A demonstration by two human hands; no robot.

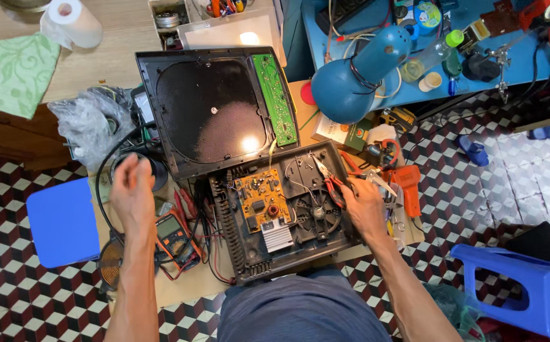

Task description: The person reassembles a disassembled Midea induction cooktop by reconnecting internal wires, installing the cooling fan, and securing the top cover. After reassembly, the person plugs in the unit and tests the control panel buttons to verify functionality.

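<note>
An opened black appliance base (237, 253) lies in front of me with an orange circuit board (261, 195), a silver heat sink (277, 237) and a round black fan (317, 212) inside. Its black top panel (212, 107) lies flipped behind it, with a green circuit board (275, 98) along its right edge. My right hand (363, 206) grips red-handled pliers (331, 180) whose tip points into the base near the fan. My left hand (132, 190) hovers left of the base, fingers curled, above a black cable (100, 183); whether it pinches anything is unclear.
An orange multimeter (174, 235) with red leads lies by my left forearm. A blue desk lamp (357, 73) hangs over the right side. An orange tool (408, 183), a copper coil (109, 263), a plastic bag (88, 120), blue stools (63, 221) and a cluttered blue bench (477, 69) surround the work.
</note>
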